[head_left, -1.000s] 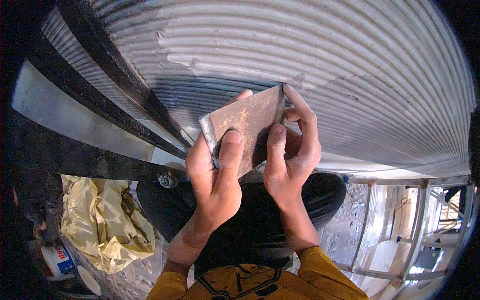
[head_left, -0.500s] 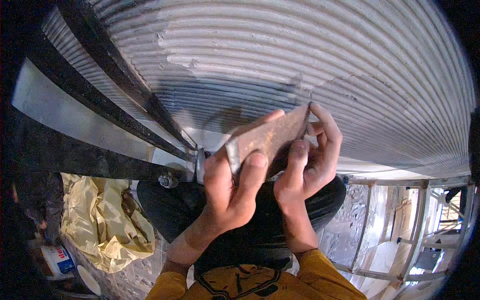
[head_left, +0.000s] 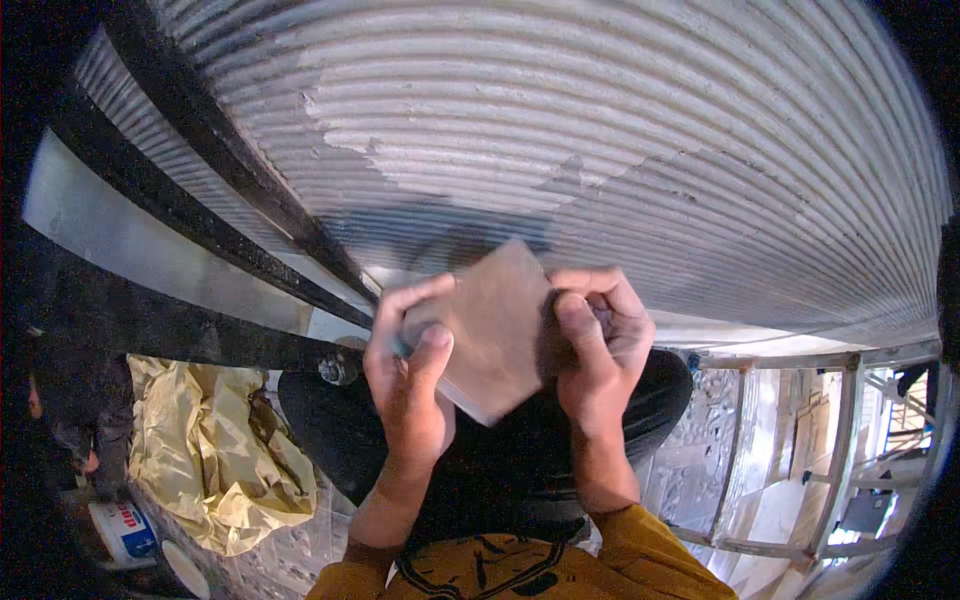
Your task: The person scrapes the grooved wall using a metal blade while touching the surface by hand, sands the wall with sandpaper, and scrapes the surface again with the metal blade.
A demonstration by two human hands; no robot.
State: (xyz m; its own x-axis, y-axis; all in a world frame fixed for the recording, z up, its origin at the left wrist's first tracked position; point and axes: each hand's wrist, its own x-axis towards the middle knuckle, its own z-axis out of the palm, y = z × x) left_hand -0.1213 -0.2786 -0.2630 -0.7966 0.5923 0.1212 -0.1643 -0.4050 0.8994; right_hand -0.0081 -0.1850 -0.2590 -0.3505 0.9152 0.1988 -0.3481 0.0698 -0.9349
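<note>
Between my two hands is a flat brown piece (head_left: 495, 325) with a paler lower edge, like sandpaper on a thin block; blur hides its exact kind. Its broad face is turned up toward me, with one corner pointing at the ridged wall. My left hand (head_left: 408, 360) grips its left side, thumb on the face and fingers behind. At the right side, my right hand (head_left: 603, 335) pinches a darker edge of the piece between thumb and curled fingers. The piece hangs above my dark-trousered lap, apart from the wall.
A ridged grey wall (head_left: 700, 130) with smoother patches rises ahead. Dark bars (head_left: 190, 210) slant along the left. Crumpled yellowish paper (head_left: 215, 460) lies on the floor at lower left, near a white bucket (head_left: 125, 530). A metal frame with rungs (head_left: 838, 460) stands at the right.
The brown piece has come lower and toward me, its face turning more squarely up. Both hands moved with it, left hand leftward, and they are now wider apart.
</note>
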